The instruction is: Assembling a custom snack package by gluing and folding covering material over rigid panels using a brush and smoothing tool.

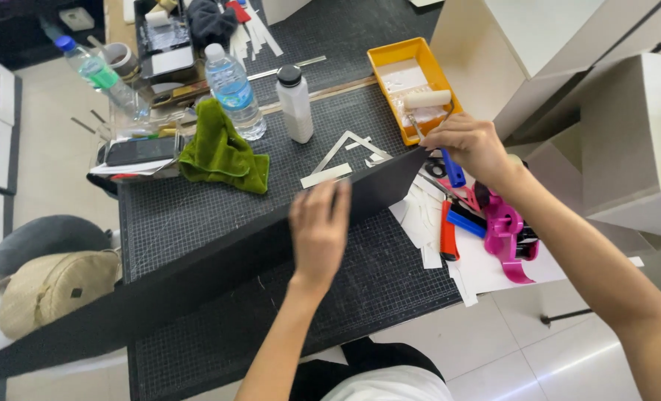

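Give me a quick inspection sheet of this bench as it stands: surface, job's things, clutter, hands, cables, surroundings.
Surface: dark gridded cutting mat on the table.
Job's things: long black board stood on edge across the mat.
Clutter: green cloth, water bottle, white bottle, orange tray with paint roller, pink tape dispenser, paper scraps.
Hands: left hand flat against the board; right hand at its far end.
Cables: nothing seen.
Surroundings: tiled floor, beige bag, white boxes.
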